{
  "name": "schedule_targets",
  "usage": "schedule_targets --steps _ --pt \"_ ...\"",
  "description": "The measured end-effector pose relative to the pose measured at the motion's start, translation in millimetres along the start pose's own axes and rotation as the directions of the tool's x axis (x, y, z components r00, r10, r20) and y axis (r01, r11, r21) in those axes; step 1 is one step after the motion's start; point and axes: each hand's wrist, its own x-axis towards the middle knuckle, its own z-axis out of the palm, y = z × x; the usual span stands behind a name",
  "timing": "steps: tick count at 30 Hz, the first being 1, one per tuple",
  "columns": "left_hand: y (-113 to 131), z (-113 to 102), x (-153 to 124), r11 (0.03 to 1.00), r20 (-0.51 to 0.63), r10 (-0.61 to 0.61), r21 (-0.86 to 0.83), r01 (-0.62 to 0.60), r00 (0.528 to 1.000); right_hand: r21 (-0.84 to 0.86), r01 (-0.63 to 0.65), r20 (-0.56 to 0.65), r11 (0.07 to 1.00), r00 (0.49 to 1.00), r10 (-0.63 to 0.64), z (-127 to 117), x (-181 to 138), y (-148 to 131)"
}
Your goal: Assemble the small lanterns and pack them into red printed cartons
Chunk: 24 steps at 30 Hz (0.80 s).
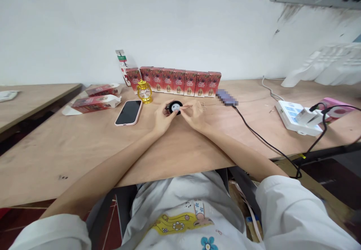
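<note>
My left hand (163, 117) is closed around a small round black part (170, 105) with a white disc (175, 107) set in its face. The fingers of my right hand (194, 115) are pinched together at the right edge of that disc; what they hold, if anything, is too small to make out. A thin wire loop (204, 107) shows just beside my right hand. Left of my hands, a gold miniature lantern (144, 92) stands upright on the table.
Several red printed boxes (179, 82) stand in a row by the wall. Two opened red boxes (94, 104) lie at left, near a pink-edged phone (129, 112). A blurred purple device (226, 97) has a black cable. At right sits a white power strip (296, 116) with plugs.
</note>
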Motion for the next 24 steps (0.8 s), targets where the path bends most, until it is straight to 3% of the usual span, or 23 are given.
schedule_targets --steps 4,12,24 --pt "-1.6 -1.2 -0.2 0.999 0.0 0.022 0.028 -0.022 1.0 0.013 0.024 -0.02 1.0 1.0 -0.023 0.6 -0.3 -0.6" --pt "-1.4 0.4 -1.4 1.0 0.017 0.019 -0.005 -0.019 1.0 -0.062 0.019 0.058 0.998 0.998 -0.015 -1.8 0.5 -3.0" --pt "-2.6 1.3 -2.0 0.999 0.028 0.049 0.006 -0.049 0.998 -0.05 0.022 -0.001 0.998 1.0 -0.022 0.2 0.0 -1.2"
